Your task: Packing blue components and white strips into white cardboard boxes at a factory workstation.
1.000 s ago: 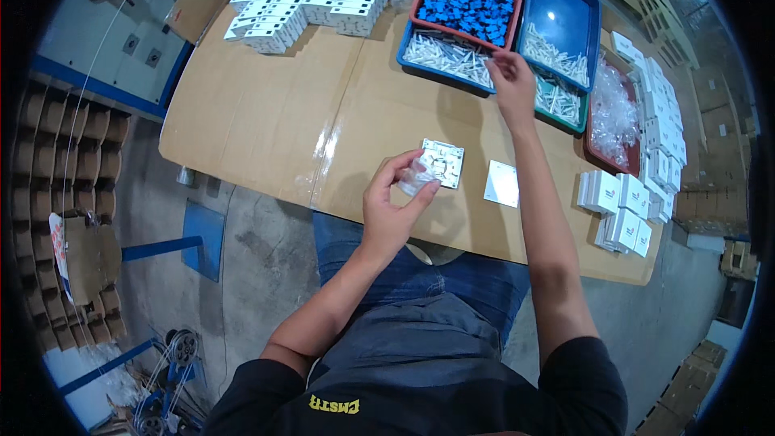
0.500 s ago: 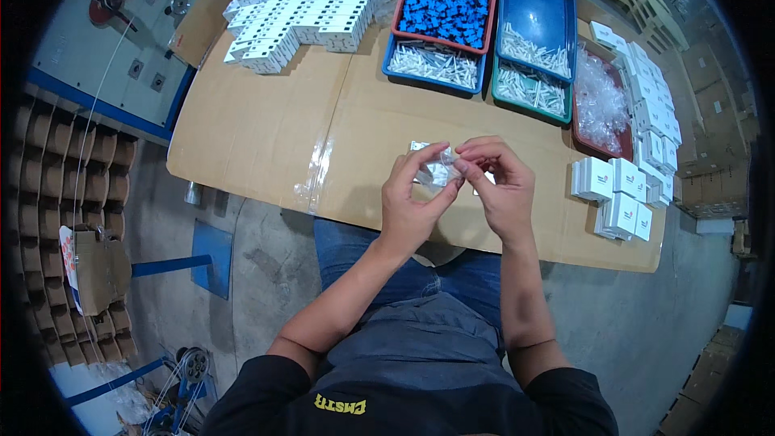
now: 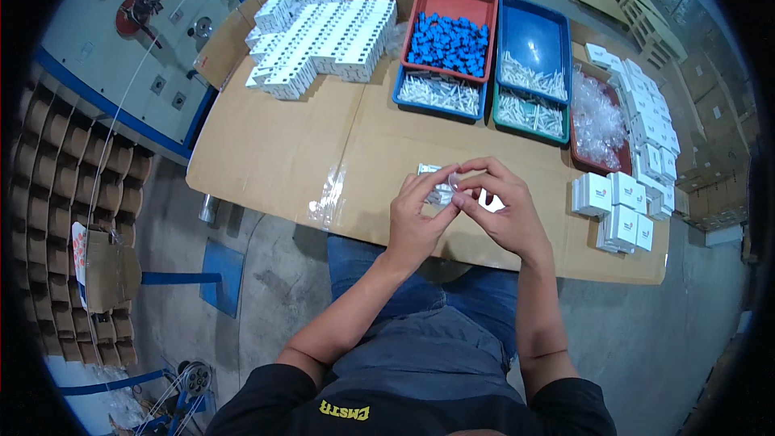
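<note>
Just above the near part of the table, my left hand (image 3: 415, 216) and my right hand (image 3: 510, 211) meet at their fingertips. Between them they pinch a small clear plastic piece (image 3: 454, 182), thin and see-through; its exact kind is too small to make out. Both hands are closed, thumbs against the forefingers. Beyond the left fingers a small white-and-silver item (image 3: 436, 187) is partly visible, mostly covered by the hand. Another bit of white (image 3: 491, 200) shows behind the right fingers.
Trays stand along the far side: a red tray (image 3: 492, 8) with blue parts, blue and green ones with white sticks, and a reddish tray (image 3: 583, 158) of clear plastic. White boxes (image 3: 626, 226) stack at the right. Printed white boxes (image 3: 323, 40) fill the far left of the cardboard-covered table (image 3: 274, 161).
The view has tilted, so the table sits lower in the picture. The fingertips remain together on the clear plastic, with the right fingers slightly more curled over it.
</note>
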`<control>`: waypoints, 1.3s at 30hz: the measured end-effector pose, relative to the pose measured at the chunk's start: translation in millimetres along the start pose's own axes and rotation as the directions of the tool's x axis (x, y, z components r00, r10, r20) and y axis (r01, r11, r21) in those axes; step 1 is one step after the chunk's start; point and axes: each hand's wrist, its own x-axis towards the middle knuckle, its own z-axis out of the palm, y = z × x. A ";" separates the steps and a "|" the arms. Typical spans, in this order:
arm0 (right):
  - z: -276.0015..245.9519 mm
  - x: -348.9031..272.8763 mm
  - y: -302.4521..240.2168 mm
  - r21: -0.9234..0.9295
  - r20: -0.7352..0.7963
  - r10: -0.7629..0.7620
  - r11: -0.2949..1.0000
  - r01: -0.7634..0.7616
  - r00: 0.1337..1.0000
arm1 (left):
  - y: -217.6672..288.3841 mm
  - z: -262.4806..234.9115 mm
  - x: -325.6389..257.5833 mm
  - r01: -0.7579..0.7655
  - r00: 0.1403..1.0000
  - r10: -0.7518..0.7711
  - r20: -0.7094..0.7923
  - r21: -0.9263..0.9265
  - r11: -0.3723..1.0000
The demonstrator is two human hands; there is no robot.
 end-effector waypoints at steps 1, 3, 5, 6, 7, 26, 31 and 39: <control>-4.7 0.5 -2.5 0.008 0.053 0.044 0.999 -0.044 0.998 | 3.5 -0.2 0.9 -0.016 1.000 0.016 -0.001 0.000 1.000; -11.7 3.6 -5.6 0.025 0.084 0.057 0.998 -0.059 0.995 | 10.2 0.0 1.3 0.043 0.999 -0.040 0.033 -0.102 0.994; -15.3 7.0 -6.4 -0.009 0.041 0.047 0.999 -0.047 0.998 | 9.6 2.4 -2.6 0.135 0.991 -0.129 0.043 -0.269 0.954; -17.8 8.6 -6.4 -0.010 0.039 0.042 0.999 -0.042 0.998 | 8.7 3.5 -3.2 0.237 0.971 -0.228 0.074 -0.427 0.873; -18.9 8.5 -4.5 0.013 0.043 0.051 0.999 -0.052 0.998 | 7.8 3.5 -3.3 0.241 0.970 -0.231 0.076 -0.427 0.872; -21.2 1.5 -9.0 0.204 0.063 0.172 0.962 -0.182 0.983 | 3.9 4.8 -4.1 0.301 0.949 -0.297 0.106 -0.582 0.755; 2.8 -7.1 -7.6 0.351 -0.108 0.317 0.899 -0.263 0.942 | 2.8 7.9 -10.3 0.184 0.969 -0.245 -0.027 -0.586 0.789; 10.6 -13.4 10.0 0.409 -0.119 0.367 0.865 -0.291 0.923 | -1.5 13.3 -2.8 0.185 0.969 -0.241 -0.045 -0.511 0.840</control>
